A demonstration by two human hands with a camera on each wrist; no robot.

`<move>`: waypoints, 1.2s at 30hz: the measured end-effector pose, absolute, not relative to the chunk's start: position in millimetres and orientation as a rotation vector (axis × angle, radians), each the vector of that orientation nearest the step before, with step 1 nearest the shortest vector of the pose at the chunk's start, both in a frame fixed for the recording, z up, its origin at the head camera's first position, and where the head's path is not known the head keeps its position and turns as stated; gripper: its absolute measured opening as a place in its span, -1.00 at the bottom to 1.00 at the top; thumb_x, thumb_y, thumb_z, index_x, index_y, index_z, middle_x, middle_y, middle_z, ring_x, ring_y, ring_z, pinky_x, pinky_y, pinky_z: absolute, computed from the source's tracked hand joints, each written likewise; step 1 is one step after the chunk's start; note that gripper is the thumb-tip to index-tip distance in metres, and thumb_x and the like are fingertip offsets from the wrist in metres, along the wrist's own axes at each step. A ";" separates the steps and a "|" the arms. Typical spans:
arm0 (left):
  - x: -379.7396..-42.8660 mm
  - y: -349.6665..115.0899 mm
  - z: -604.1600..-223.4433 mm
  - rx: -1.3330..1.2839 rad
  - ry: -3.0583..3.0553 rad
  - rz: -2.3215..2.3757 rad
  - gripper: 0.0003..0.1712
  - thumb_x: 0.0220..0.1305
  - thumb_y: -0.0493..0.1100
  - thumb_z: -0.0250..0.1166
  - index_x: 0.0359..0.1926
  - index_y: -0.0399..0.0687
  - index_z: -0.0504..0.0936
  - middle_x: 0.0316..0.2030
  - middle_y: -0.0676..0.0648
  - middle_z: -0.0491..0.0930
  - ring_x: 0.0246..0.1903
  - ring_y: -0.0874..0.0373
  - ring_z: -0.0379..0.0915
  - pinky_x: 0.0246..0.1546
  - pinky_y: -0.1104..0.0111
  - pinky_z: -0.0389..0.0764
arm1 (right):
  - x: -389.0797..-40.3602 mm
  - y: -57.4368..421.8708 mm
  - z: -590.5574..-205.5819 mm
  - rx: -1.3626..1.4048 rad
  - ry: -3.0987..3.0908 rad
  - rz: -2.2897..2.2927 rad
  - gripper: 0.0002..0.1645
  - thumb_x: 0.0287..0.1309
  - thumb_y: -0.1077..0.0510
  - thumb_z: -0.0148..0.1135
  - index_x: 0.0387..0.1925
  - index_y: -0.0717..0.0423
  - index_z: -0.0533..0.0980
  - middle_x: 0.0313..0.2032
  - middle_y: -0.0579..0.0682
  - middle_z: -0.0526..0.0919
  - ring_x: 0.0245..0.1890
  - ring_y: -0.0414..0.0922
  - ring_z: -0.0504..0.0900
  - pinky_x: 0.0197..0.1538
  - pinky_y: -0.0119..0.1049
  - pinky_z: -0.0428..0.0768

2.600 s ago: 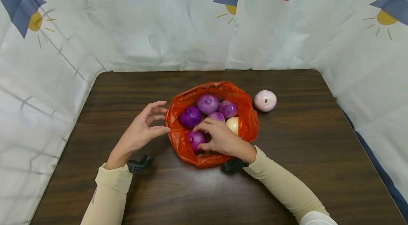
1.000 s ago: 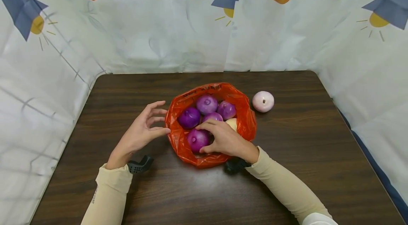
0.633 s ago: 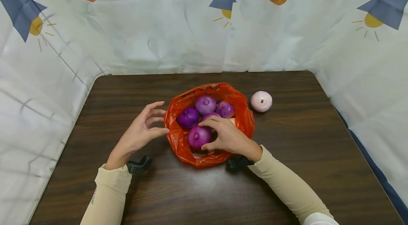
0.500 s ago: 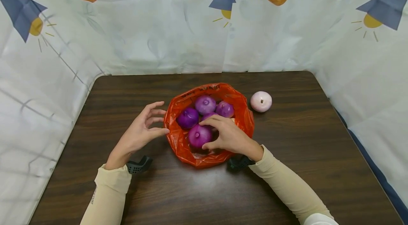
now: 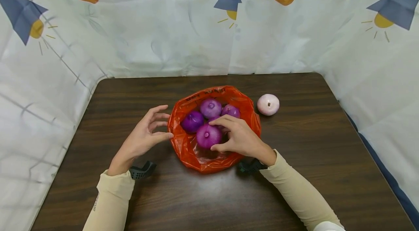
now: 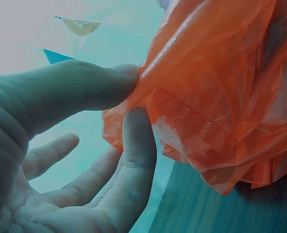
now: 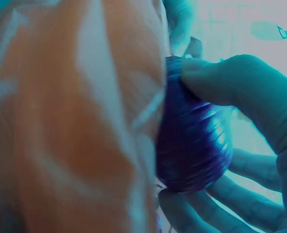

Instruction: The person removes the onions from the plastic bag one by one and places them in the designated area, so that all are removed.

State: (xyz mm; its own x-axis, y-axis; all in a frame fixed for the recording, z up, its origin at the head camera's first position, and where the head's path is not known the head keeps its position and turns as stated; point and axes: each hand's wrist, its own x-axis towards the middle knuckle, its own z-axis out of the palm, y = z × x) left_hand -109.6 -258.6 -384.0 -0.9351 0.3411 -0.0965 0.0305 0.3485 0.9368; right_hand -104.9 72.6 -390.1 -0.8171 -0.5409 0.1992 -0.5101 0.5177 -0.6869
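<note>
My right hand (image 5: 240, 136) grips a purple onion (image 5: 208, 136), its thumb on one side and fingertips on the other. In the right wrist view that onion (image 7: 194, 141) shows beyond the bag's wall, partly hidden by it. The red plastic bag (image 5: 186, 154) stands with its mouth spread wide. Inside lie several more purple onions, among them a dark one (image 5: 192, 122) and a paler one (image 5: 211, 108). At the bag's left rim, my left hand (image 5: 139, 140) pinches the plastic; the left wrist view shows the bag (image 6: 206, 97) between thumb and fingertip.
A pale, pinkish-white onion (image 5: 268, 104) sits on the dark wooden table (image 5: 304, 125), right of the bag. White printed sheeting (image 5: 147, 34) rises behind the table and along both sides.
My right hand has lifted the purple onion from the bag's front part, shifting it right and farther back. It now covers the yellowish onion. My left hand keeps its place at the rim.
</note>
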 end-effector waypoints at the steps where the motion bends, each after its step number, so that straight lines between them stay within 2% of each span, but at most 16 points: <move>1: -109.6 -258.5 -383.7 0.329 2.341 1.615 -0.01 0.30 -0.22 0.46 0.59 0.17 0.10 0.37 -0.23 0.37 0.14 0.33 0.52 -0.03 0.47 0.71 | -105.0 74.3 -389.5 -0.946 2.709 -1.215 -0.24 -0.13 -0.05 0.71 0.17 -0.09 0.62 0.08 -0.05 0.66 -0.23 -0.11 0.69 -0.12 -0.19 0.76; 4: -109.6 -258.0 -383.0 0.326 2.346 1.611 -0.01 0.30 -0.21 0.46 0.59 0.18 0.10 0.37 -0.23 0.38 0.13 0.34 0.52 -0.03 0.47 0.71 | -105.5 80.1 -387.4 -0.967 2.742 -1.249 -0.23 -0.15 -0.06 0.72 0.17 -0.10 0.62 0.09 -0.06 0.66 -0.20 -0.10 0.73 -0.07 -0.16 0.78; 8: -109.6 -257.5 -383.4 0.328 2.349 1.613 -0.01 0.30 -0.21 0.46 0.59 0.18 0.10 0.36 -0.22 0.38 0.12 0.38 0.52 -0.04 0.46 0.71 | -106.1 88.4 -383.1 -0.975 2.788 -1.295 -0.23 -0.16 -0.05 0.73 0.17 -0.11 0.63 0.12 -0.08 0.68 0.01 -0.15 0.73 0.08 -0.18 0.76; 14: -108.9 -258.0 -383.6 0.334 2.347 1.613 -0.02 0.32 -0.22 0.44 0.60 0.18 0.10 0.37 -0.23 0.37 0.12 0.42 0.51 -0.05 0.44 0.71 | -109.2 102.3 -377.0 -0.955 2.757 -1.441 -0.23 -0.16 0.05 0.74 0.17 -0.01 0.63 0.13 -0.01 0.69 -0.06 -0.13 0.78 0.07 -0.19 0.76; 18: -109.1 -258.1 -383.9 0.337 2.349 1.610 -0.03 0.32 -0.20 0.44 0.60 0.19 0.10 0.37 -0.23 0.37 0.12 0.42 0.51 -0.05 0.45 0.71 | -110.7 114.2 -370.9 -0.901 2.759 -1.510 -0.20 -0.20 0.12 0.76 0.18 0.00 0.63 0.12 -0.01 0.69 0.01 -0.09 0.73 0.09 -0.19 0.75; 23: -110.4 -258.2 -384.9 0.337 2.359 1.603 -0.02 0.32 -0.19 0.45 0.59 0.19 0.10 0.37 -0.22 0.38 0.13 0.39 0.51 -0.04 0.45 0.71 | -111.6 128.9 -364.6 -0.843 2.784 -1.581 -0.19 -0.23 0.21 0.76 0.16 0.07 0.63 0.07 0.01 0.69 0.00 -0.08 0.71 0.09 -0.33 0.73; 27: -110.9 -258.6 -385.0 0.324 2.372 1.591 -0.02 0.30 -0.18 0.46 0.59 0.21 0.10 0.37 -0.19 0.38 0.15 0.36 0.49 -0.02 0.47 0.70 | -115.0 139.6 -361.9 -0.847 2.805 -1.623 -0.20 -0.22 0.26 0.74 0.17 0.07 0.63 0.08 0.02 0.70 0.02 -0.23 0.67 0.10 -0.44 0.69; 31: -111.7 -258.5 -384.7 0.327 2.367 1.604 -0.02 0.30 -0.20 0.46 0.58 0.19 0.11 0.36 -0.21 0.39 0.14 0.38 0.51 -0.03 0.48 0.70 | -118.2 151.3 -359.1 -0.794 2.836 -1.661 -0.19 -0.23 0.29 0.73 0.18 0.06 0.63 0.08 0.01 0.69 0.00 -0.40 0.66 0.08 -0.47 0.69; 36: -113.8 -259.0 -385.4 0.341 2.360 1.615 -0.07 0.31 -0.20 0.45 0.57 0.15 0.15 0.33 -0.22 0.40 0.09 0.42 0.54 -0.05 0.48 0.72 | -122.0 169.0 -356.5 -0.740 2.853 -1.752 -0.19 -0.23 0.38 0.70 0.17 0.10 0.63 0.07 0.06 0.67 0.01 -0.40 0.68 0.03 -0.53 0.68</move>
State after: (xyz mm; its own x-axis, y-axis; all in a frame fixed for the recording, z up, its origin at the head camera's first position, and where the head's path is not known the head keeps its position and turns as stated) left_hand -113.8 -259.0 -385.4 -0.9384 0.3359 -0.0816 0.0455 0.3542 0.9341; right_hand -122.0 169.0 -356.5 -0.8676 -0.2070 0.4521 -0.4968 0.3974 -0.7715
